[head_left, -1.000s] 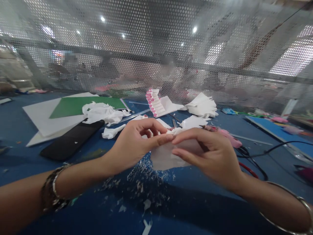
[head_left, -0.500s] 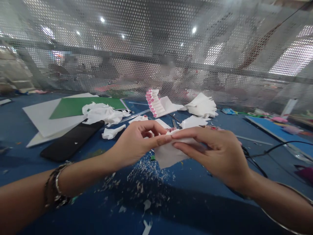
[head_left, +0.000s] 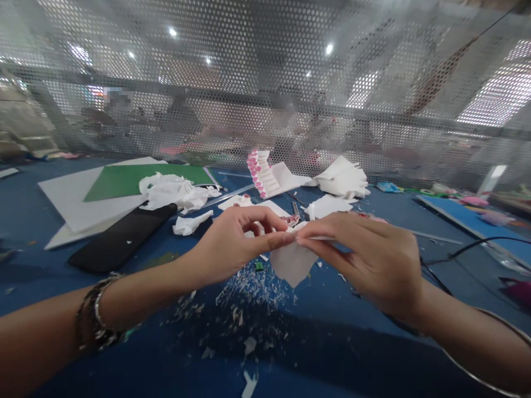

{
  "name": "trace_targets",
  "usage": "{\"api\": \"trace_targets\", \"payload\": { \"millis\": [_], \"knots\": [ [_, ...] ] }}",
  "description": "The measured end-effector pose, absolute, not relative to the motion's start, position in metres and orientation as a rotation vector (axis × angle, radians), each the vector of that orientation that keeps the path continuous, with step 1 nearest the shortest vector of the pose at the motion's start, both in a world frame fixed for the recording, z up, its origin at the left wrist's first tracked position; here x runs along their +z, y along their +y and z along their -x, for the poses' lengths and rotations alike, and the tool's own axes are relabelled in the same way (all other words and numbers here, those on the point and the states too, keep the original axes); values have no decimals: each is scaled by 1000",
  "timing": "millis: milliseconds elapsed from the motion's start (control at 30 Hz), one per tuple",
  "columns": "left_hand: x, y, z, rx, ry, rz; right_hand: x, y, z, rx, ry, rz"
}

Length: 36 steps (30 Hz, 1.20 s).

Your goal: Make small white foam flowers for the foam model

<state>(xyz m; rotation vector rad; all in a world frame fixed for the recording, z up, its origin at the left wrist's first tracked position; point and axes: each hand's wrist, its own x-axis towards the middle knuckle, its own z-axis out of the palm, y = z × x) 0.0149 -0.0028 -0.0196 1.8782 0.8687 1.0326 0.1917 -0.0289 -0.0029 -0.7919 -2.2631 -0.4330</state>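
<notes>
A thin sheet of white paper [head_left: 292, 264] hangs between my two hands over the blue table, its lower edge pointed. My left hand [head_left: 244, 237] pinches its upper edge between thumb and fingers. Right beside it, my right hand [head_left: 365, 254] pinches the same edge, the fingertips nearly touching. Just behind the hands lie white pieces with small red bits [head_left: 292, 219]. Under the paper, a small green piece [head_left: 259, 266] rests among scattered white paper shreds [head_left: 253, 293].
Farther back stand a pleated white strip with pink edging [head_left: 265, 176] and bunched white paper [head_left: 342, 177]. At left are a black phone [head_left: 124, 237], crumpled paper [head_left: 176, 190] and a green sheet [head_left: 120, 179]. A blue board [head_left: 468, 221] and black cable [head_left: 477, 251] lie right. Perforated metal mesh [head_left: 265, 66] rises behind.
My right hand has shifted slightly right and turned. The hanging paper has swung and now shows a narrower, more pointed shape. My left hand has barely moved.
</notes>
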Motion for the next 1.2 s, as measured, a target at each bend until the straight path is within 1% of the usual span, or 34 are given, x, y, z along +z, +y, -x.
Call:
{"api": "trace_targets", "payload": {
  "millis": [400,567,933,1200],
  "knots": [
    [-22,2,-14,997,864,-1873,-3,-20,-202,-536,-2395,578],
    [-22,4,-14,1001,874,-1924,-3,-20,-202,-612,-2455,573],
    [-24,1,-14,1108,815,-2045,-2,-15,-197,-287,-2403,676],
    [-26,1,-14,1196,733,-2177,-9,-11,-196,-237,-2349,649]
  ]
}}
